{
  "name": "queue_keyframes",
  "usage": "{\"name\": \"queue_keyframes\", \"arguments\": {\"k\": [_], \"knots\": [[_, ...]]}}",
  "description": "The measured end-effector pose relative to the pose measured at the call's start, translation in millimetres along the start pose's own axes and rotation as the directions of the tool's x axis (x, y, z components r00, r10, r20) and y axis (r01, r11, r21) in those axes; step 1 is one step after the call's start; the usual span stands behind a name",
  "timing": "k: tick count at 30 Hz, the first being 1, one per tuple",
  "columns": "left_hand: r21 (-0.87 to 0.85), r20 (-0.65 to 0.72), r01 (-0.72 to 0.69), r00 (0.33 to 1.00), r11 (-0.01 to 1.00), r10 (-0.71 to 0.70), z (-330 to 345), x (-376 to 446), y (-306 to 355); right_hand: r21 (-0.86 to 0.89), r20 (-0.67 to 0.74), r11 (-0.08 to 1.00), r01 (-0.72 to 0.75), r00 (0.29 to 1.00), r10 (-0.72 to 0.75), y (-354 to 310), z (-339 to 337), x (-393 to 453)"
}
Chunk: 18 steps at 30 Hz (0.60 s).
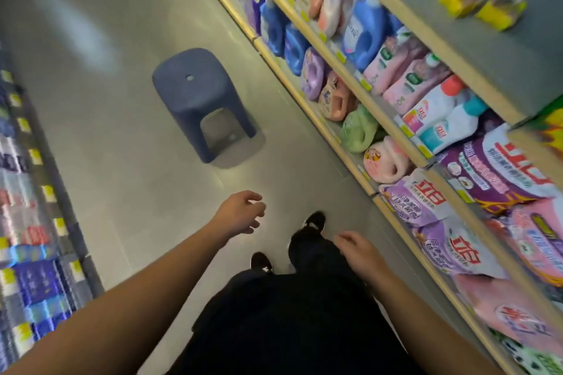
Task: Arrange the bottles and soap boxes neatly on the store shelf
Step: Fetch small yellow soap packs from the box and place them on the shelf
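1. The person stands in a shop aisle, looking down past dark trousers and dark shoes at a grey floor [128, 179]. Both bare forearms reach forward, and neither hand holds anything.
2. The left hand [240, 213] hangs over the floor with its fingers [254, 196] loosely curled and apart, empty.
3. The right hand [358, 250] hovers just in front of the right leg, its fingers bent downward and relaxed, pinching nothing.
4. The store shelf [323, 49] runs along the person's right side, slanting from lower right to upper left of the view in several tiers.
5. The detergent bottles [362, 36], blue, pink, purple and green, stand packed along the tiers ahead and to the right. Purple refill bags [426, 207] sit nearest the right hand, on the low tier.
6. Small yellow soap boxes [484, 6] sit loosely on the top tier, far up and to the right, well apart from both hands.
7. The right hand is clearly the nearer to the shelf; the goods lie to its right and ahead, so I judge that a reach would go sideways and upward from there.
8. A dark blue plastic stool [204, 103] stands on the floor ahead of the left hand, near the shelf's foot.
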<state>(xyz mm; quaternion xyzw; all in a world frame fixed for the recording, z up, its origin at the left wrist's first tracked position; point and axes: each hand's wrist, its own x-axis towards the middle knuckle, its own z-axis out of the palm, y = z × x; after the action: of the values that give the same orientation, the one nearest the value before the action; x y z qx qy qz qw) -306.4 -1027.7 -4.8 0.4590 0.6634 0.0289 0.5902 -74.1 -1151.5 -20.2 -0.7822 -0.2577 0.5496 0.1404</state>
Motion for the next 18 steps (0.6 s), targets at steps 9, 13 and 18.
{"name": "queue_keyframes", "arguments": {"k": [9, 13, 18], "knots": [[-0.203, -0.056, 0.016, 0.998, 0.979, -0.028, -10.3, 100.0, 124.2, 0.087, -0.043, 0.981, 0.173, 0.985, -0.170, -165.7, -85.2, 113.6], [-0.220, -0.028, -0.038, 0.999, 0.975, 0.033, -7.7, 141.5, 208.7, 0.207, -0.235, 0.939, 0.276, 0.945, -0.226, -233.3, -160.4, 151.2], [-0.239, 0.067, -0.142, 0.984, 0.961, 0.162, -0.1, 186.1, 325.1, 0.213, -0.504, 0.925, 0.315, 0.846, -0.172, -289.0, -257.6, 179.6]]}}
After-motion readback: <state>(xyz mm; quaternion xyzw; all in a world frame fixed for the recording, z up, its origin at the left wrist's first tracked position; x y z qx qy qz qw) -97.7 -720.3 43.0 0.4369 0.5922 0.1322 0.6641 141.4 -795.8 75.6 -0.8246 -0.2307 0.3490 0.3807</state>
